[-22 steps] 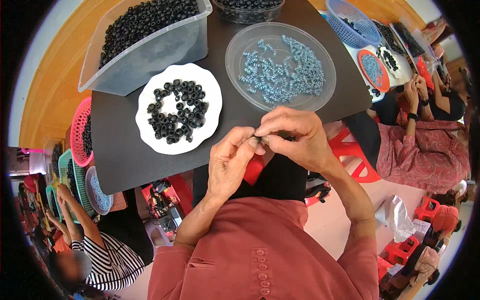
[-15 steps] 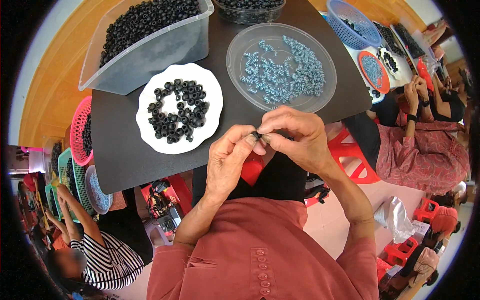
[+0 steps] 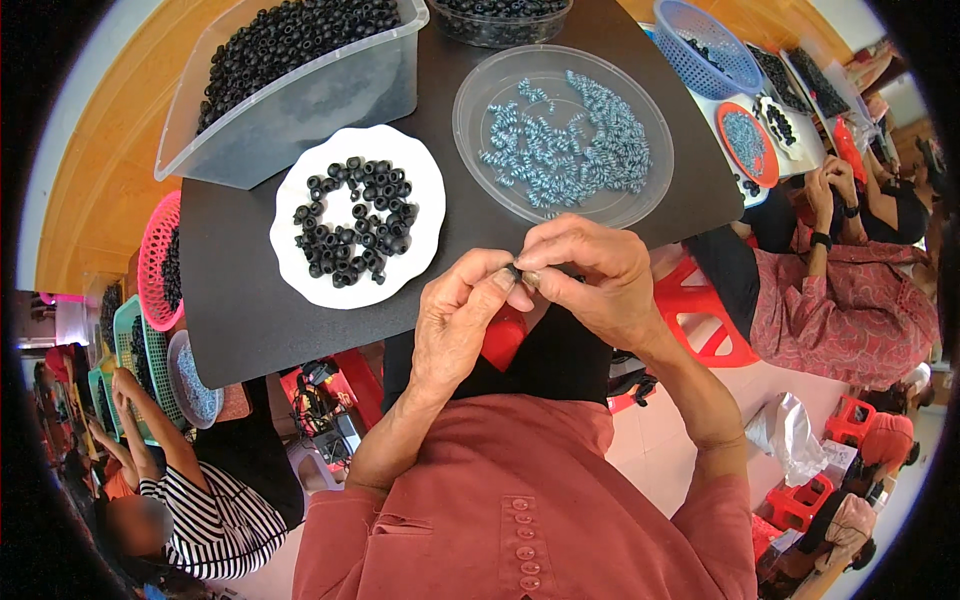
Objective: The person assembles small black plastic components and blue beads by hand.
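Close to the table's front edge, the fingertips of my two hands meet. My left hand (image 3: pixel 462 315) pinches a small black plastic part (image 3: pixel 513 271) between thumb and fingers. Against it press the closed thumb and index finger of my right hand (image 3: pixel 597 268); anything inside that pinch is too small to make out. Beyond my left hand lies a scalloped white plate (image 3: pixel 292 270) with many round, hollow black parts (image 3: pixel 380 180). A clear round dish (image 3: pixel 470 160), holding small bluish metal springs (image 3: pixel 615 140), sits just beyond my right hand.
A clear bin (image 3: pixel 340 105) heaped with black parts stands at the far left of the dark table (image 3: pixel 250 335). Behind the dish is another clear container (image 3: pixel 500 32). Co-workers sit on both sides, near a pink basket (image 3: pixel 160 255) and a red stool (image 3: pixel 705 320).
Both hands keep almost the same place and pinch, with only slight finger movement. At the right, a co-worker's hands have shifted a little.
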`<state>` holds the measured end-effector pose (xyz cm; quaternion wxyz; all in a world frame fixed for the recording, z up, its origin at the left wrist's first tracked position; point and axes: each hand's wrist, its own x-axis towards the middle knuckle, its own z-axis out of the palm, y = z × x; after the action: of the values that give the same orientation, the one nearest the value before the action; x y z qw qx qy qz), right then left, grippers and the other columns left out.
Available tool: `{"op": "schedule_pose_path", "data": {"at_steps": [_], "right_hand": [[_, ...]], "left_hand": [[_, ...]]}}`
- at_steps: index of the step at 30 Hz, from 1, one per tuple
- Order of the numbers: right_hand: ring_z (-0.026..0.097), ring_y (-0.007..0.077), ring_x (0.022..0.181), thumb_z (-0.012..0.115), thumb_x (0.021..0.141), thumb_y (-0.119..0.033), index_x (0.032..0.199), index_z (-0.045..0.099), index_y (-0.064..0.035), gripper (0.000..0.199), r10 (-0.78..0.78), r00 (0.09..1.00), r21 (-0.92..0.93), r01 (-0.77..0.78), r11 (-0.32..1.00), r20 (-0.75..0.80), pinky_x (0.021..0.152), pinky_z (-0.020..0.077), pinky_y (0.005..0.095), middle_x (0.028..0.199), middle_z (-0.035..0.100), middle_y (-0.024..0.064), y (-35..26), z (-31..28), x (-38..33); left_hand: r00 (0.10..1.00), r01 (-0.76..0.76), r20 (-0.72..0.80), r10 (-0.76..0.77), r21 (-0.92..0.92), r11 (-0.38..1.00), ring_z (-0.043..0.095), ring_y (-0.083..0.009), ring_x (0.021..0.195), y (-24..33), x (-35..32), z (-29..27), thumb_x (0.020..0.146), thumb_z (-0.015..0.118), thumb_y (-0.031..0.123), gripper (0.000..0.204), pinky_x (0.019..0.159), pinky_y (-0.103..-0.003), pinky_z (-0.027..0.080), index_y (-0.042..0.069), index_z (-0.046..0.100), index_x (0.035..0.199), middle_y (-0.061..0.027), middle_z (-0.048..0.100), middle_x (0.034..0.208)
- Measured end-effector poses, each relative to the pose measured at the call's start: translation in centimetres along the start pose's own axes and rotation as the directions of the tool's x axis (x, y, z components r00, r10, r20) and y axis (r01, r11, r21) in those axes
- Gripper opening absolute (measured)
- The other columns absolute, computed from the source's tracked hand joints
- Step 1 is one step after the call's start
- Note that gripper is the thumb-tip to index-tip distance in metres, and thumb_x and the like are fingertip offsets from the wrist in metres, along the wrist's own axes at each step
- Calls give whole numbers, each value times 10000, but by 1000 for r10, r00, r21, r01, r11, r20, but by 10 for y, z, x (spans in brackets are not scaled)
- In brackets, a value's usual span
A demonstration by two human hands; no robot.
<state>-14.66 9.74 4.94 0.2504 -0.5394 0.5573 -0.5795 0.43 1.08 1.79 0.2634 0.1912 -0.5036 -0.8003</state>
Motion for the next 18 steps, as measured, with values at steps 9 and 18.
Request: {"op": "schedule_pose_path", "data": {"at_steps": [9, 18], "right_hand": [[635, 169, 791, 654, 722, 62, 898, 672, -31, 200, -98, 995, -116, 95, 989, -23, 696, 505, 277, 872, 663, 87, 2, -1, -3], [635, 168, 784, 651, 733, 56, 930, 655, -15, 209, -101, 993, -102, 94, 990, -64, 698, 508, 277, 889, 669, 91, -1, 3, -2]], "left_hand": [[999, 47, 6, -47, -93, 995, 596, -96, 777, -5, 1, 4, 961, 495, 104, 184, 752, -223, 476, -21, 602, 1044, -63, 652, 826], [997, 28, 78, -4, -313, 949, 597, -123, 824, -7, 2, 3, 976, 475, 122, 230, 808, -264, 490, -39, 562, 1115, -84, 623, 883]]}}
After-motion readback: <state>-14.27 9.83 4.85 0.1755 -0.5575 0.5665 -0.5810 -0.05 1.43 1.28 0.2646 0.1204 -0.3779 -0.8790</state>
